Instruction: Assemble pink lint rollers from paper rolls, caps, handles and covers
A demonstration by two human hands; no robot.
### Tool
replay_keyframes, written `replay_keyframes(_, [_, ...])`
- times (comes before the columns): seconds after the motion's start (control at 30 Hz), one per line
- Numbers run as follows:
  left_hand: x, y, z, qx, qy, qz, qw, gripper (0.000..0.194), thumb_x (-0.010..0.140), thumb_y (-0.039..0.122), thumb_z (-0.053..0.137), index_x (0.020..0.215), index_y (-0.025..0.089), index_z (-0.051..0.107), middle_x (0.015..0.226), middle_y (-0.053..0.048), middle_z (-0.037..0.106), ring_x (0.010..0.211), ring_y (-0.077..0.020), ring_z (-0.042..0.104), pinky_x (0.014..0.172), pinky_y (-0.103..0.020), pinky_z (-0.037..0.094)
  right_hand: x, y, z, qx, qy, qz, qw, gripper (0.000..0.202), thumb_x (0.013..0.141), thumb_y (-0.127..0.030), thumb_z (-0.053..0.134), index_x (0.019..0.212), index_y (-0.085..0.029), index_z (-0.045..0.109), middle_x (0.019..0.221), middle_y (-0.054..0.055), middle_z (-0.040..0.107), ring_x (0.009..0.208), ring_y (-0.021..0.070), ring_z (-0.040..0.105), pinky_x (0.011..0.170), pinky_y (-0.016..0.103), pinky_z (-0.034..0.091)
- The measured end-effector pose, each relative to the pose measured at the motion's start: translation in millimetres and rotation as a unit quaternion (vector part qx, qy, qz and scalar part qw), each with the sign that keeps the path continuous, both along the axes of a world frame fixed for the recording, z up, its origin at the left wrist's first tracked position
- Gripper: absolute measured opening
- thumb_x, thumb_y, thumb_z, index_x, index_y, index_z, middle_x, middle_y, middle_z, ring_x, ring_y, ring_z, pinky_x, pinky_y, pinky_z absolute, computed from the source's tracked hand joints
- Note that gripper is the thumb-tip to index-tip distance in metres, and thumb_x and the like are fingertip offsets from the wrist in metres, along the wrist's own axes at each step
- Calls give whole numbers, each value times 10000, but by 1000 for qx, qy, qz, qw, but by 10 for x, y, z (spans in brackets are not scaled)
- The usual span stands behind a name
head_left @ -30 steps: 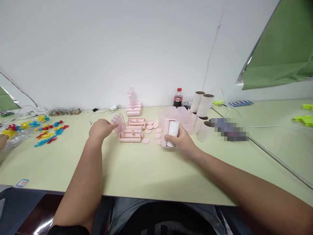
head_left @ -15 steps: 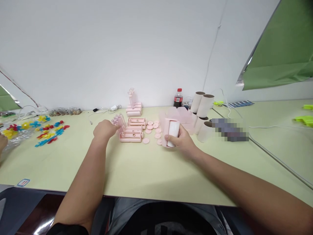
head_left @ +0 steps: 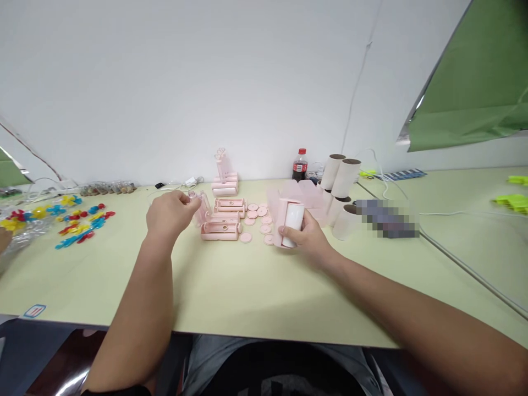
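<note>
My right hand [head_left: 309,234] is closed around a pink holder [head_left: 281,223] with a white roll [head_left: 293,224] in it, raised over the table. At the left, my left hand [head_left: 171,212] has its fingers pinched at the clear pink tubes [head_left: 203,208]; whatever sits between the fingertips is too small to make out. Pink holders [head_left: 220,231] lie beside the tubes, and several pink discs [head_left: 246,237] are spread between the two hands. Translucent pink boxes [head_left: 311,195] stand behind my right hand.
White cardboard tubes [head_left: 346,179] stand at the right, near a cola bottle [head_left: 300,165] and a pixelated object [head_left: 385,218]. Another pink holder [head_left: 225,184] is by the wall. Colourful plastic pieces [head_left: 84,225] lie left, with another person's hand [head_left: 5,239] at the edge.
My left hand has lifted and shifted slightly left, uncovering more of the clear pink tubes. My right hand still holds the pink holder, almost unmoved.
</note>
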State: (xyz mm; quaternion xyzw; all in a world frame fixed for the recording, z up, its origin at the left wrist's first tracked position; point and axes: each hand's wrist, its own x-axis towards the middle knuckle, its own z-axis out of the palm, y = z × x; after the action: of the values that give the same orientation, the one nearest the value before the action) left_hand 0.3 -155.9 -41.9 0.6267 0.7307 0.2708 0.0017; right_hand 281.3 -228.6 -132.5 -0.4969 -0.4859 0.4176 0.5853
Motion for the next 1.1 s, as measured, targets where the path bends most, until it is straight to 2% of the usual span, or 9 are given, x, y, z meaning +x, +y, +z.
replay_keyframes(0.07, [71, -40, -44, 124, -20, -86, 988, 235, 741, 440, 642, 697, 209, 626, 672, -23, 675, 665, -205, 624, 571, -300, 449, 3, 0, 4, 4, 5, -5, 1000, 559, 642, -350, 785, 1121, -206, 533, 1012, 50, 656, 906, 245, 616, 679, 333, 517])
replay_keyframes(0.17, [205, -64, -169, 278, -83, -252, 923, 195, 766, 377, 651, 740, 184, 648, 717, -10, 684, 632, -138, 616, 596, -254, 487, 7, -3, 6, 9, 19, -4, 1000, 557, 642, -358, 794, 1115, -214, 538, 996, 45, 655, 895, 248, 618, 664, 335, 520])
replay_keyframes(0.23, [295, -72, -253, 327, -111, -331, 878, 169, 774, 341, 659, 766, 172, 652, 714, -6, 687, 625, -119, 618, 594, -235, 505, 10, -6, 2, 10, 30, 1, 1000, 543, 644, -353, 798, 1106, -222, 545, 986, 39, 652, 893, 247, 619, 661, 334, 523])
replay_keyframes(0.3, [374, -87, -316, 348, -124, -376, 849, 142, 779, 308, 670, 800, 168, 659, 728, -5, 698, 645, -114, 634, 619, -232, 528, 13, -8, -6, 9, 37, 5, 999, 530, 648, -345, 797, 1103, -228, 551, 993, 37, 650, 896, 245, 617, 665, 334, 526])
replay_keyframes(0.4, [465, -124, -370, 354, -133, -411, 829, 116, 789, 273, 673, 846, 173, 665, 773, -8, 720, 684, -118, 664, 652, -236, 556, 13, -5, -19, 13, 38, 9, 999, 528, 650, -343, 795, 1105, -227, 554, 998, 38, 648, 894, 243, 612, 669, 338, 528])
replay_keyframes(0.67, [584, -178, -448, 332, -146, -471, 804, 107, 811, 254, 672, 880, 181, 636, 811, -19, 724, 744, -135, 697, 700, -255, 584, 12, -3, -17, 21, 33, 1, 999, 534, 650, -339, 794, 1111, -223, 550, 980, 30, 652, 902, 242, 616, 677, 334, 525])
replay_keyframes(0.87, [611, -202, -444, 342, -122, -495, 789, 77, 847, 255, 625, 869, 183, 614, 738, -12, 695, 667, -126, 650, 629, -242, 529, 20, 8, -21, 28, 23, 3, 999, 537, 661, -346, 785, 1129, -226, 549, 992, 34, 668, 899, 246, 623, 696, 348, 529])
replay_keyframes(0.97, [615, -206, -460, 320, -122, -515, 786, 76, 876, 251, 570, 896, 181, 592, 738, -14, 659, 663, -125, 614, 620, -248, 497, 19, 8, -24, 29, 29, 6, 999, 537, 661, -342, 791, 1128, -227, 552, 993, 32, 670, 895, 242, 622, 695, 345, 532])
replay_keyframes(1.1, [629, -211, -496, 247, -108, -538, 799, 99, 903, 276, 527, 920, 184, 559, 728, -4, 584, 649, -118, 549, 598, -247, 447, 14, -15, 3, 30, 98, 41, 994, 528, 651, -328, 791, 1106, -230, 544, 985, 26, 664, 891, 237, 629, 678, 336, 536])
